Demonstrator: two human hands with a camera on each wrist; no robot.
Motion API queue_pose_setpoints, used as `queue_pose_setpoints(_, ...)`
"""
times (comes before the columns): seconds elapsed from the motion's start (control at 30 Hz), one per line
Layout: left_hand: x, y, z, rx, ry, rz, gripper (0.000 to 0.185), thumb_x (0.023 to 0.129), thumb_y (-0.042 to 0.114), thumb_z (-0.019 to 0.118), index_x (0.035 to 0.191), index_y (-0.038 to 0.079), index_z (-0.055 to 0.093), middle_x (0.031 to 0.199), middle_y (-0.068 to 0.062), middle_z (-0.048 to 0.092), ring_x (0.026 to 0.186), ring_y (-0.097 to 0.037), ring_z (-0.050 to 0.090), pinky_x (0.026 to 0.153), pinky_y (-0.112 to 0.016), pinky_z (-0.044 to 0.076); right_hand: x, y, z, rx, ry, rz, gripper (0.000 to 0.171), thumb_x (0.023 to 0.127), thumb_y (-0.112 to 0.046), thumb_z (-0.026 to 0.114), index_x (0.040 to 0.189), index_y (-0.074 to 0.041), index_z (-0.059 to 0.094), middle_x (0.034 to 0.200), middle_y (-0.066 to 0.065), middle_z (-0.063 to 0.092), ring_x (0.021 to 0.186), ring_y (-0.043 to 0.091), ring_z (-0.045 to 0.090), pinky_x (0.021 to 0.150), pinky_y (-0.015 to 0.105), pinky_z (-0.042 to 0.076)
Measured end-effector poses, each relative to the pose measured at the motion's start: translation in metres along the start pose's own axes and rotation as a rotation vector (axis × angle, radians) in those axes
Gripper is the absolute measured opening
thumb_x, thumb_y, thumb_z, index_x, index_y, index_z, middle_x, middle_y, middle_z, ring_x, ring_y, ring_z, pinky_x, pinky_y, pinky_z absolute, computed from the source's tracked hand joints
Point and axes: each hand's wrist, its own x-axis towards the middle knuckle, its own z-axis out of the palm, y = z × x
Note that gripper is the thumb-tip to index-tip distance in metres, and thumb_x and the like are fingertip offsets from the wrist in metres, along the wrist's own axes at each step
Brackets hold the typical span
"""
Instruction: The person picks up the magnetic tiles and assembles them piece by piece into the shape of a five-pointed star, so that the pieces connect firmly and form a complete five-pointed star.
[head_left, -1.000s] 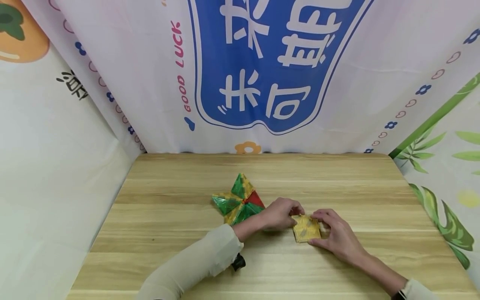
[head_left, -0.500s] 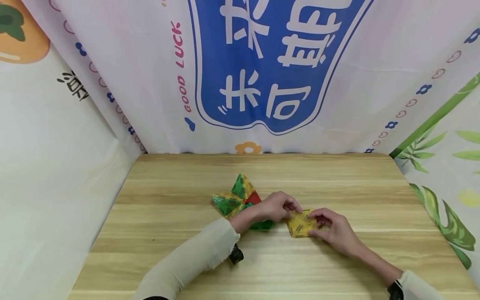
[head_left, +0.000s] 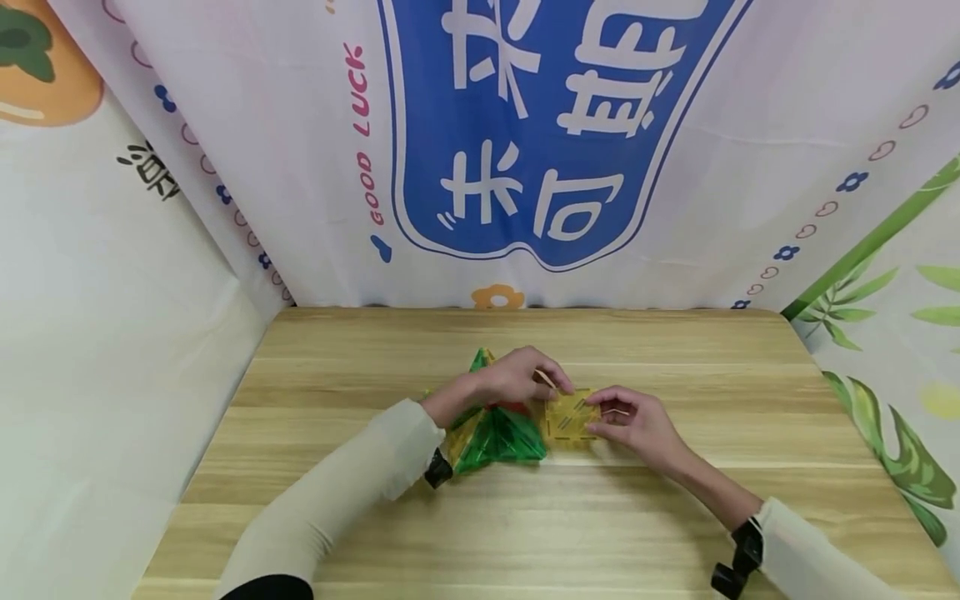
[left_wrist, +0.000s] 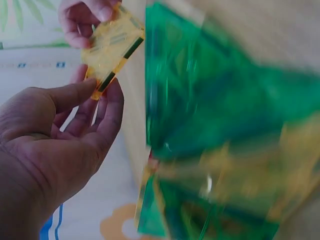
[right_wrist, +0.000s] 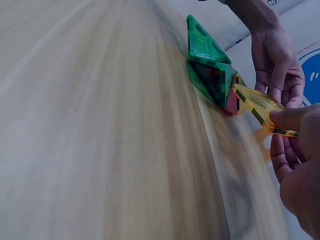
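Wooden table (head_left: 675, 533) with pale plank grain, enclosed by printed fabric backdrops: blue banner (head_left: 555, 125) with white characters behind, persimmon print (head_left: 37, 62) left, bamboo leaves (head_left: 892, 450) right.

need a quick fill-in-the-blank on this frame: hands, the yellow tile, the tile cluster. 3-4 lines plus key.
1. Both hands hold a square tile whose colour is ____.
2. The left hand and the right hand grip the tile from ____ sides.
3. The tile cluster lies on a ____ table.
4. Besides yellow and red, the cluster's pieces are mostly ____.

Missing words: yellow; opposite; wooden; green
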Motion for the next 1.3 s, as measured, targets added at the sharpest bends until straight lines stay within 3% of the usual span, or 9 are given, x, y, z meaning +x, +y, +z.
queue_pose_setpoints(0.4, 0.001, -0.020, -0.050, -0.045, -0.094, -0.043, 0.024, 0.102, -0.008, 0.062, 0.119, 0.001, 0.076, 0.116, -0.010, 0.074, 0.100, -0.022, 0.070, 0.095, -0.051, 0.060, 0.038, 0.004, 0.031, 0.104, 0.056, 0.018, 0.035, 0.084, 0.009, 0.083, 0.117, 0.010, 0.070, 0.115, 0.029, 0.070, 0.093, 0.015, 0.073, 0.084, 0.026, 0.062)
queue_pose_setpoints(0.6, 0.002, -0.030, -0.064, -0.055, -0.151, -0.075, 0.027, 0.103, -0.007, 0.059, 0.123, 0.003, 0.074, 0.120, -0.009, 0.072, 0.104, -0.023, 0.069, 0.093, -0.042, 0.061, 0.046, 0.009, 0.042, 0.131, 0.072, 0.014, 0.036, 0.083, 0.012, 0.082, 0.117, 0.012, 0.069, 0.118, 0.030, 0.069, 0.095, 0.017, 0.073, 0.087, 0.028, 0.062)
queue_pose_setpoints(0.97, 0.011, -0.036, -0.071, -0.020, -0.173, -0.102, 0.026, 0.100, -0.010, 0.060, 0.119, 0.001, 0.075, 0.111, -0.008, 0.072, 0.098, -0.017, 0.066, 0.093, -0.044, 0.060, 0.053, 0.018, 0.057, 0.158, 0.136, 0.006, 0.035, 0.080, 0.014, 0.082, 0.111, 0.011, 0.068, 0.117, 0.027, 0.069, 0.096, 0.015, 0.070, 0.087, 0.025, 0.061)
queue_pose_setpoints(1.1, 0.016, -0.037, -0.071, 0.045, -0.186, -0.077, 0.025, 0.099, -0.013, 0.061, 0.116, 0.000, 0.075, 0.109, -0.010, 0.074, 0.097, -0.017, 0.067, 0.089, -0.037, 0.060, 0.054, 0.022, 0.061, 0.154, 0.155, -0.003, 0.033, 0.080, 0.014, 0.083, 0.110, 0.011, 0.069, 0.112, 0.023, 0.070, 0.092, 0.016, 0.071, 0.082, 0.025, 0.062)
queue_pose_setpoints(1.3, 0.020, -0.035, -0.068, 0.133, -0.216, -0.069, 0.027, 0.097, -0.018, 0.059, 0.113, -0.002, 0.074, 0.111, -0.012, 0.075, 0.101, -0.019, 0.070, 0.091, -0.032, 0.059, 0.054, 0.024, 0.067, 0.166, 0.173, 0.065, 0.030, 0.081, 0.012, 0.084, 0.107, 0.010, 0.069, 0.106, 0.023, 0.071, 0.088, 0.016, 0.074, 0.078, 0.027, 0.063)
